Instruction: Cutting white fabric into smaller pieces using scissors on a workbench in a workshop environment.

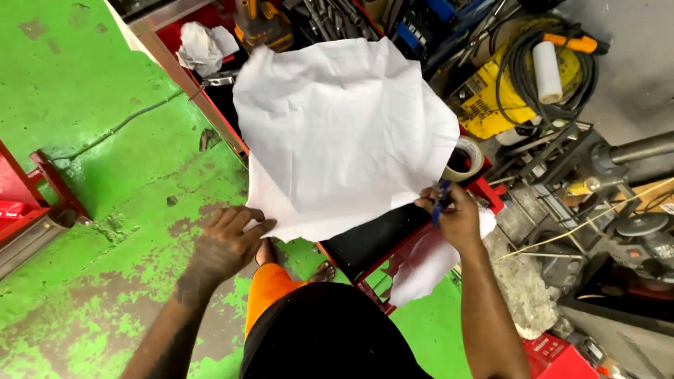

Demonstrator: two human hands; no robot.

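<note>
Between both hands, over the red tool cart (pixel 484 188), hangs a big creased white paper sheet (pixel 337 133). Left hand (pixel 226 242): fingers pressed together, flat against the sheet's lower-left edge, thumb side hidden. Right hand (pixel 453 214): fingertips pinching the lower-right corner, closed around a small blue tool (pixel 441 200); can't tell what it is. Tape roll (pixel 465 158) sits just beyond the right fingers. My read: keep the bottom edge taut between both grips, don't let the left corner slip, and keep the sheet clear of cart clutter.

Paper sheet (pixel 340 133) over the cart (pixel 421 238) (tape roll (pixel 465 160) right).
</note>
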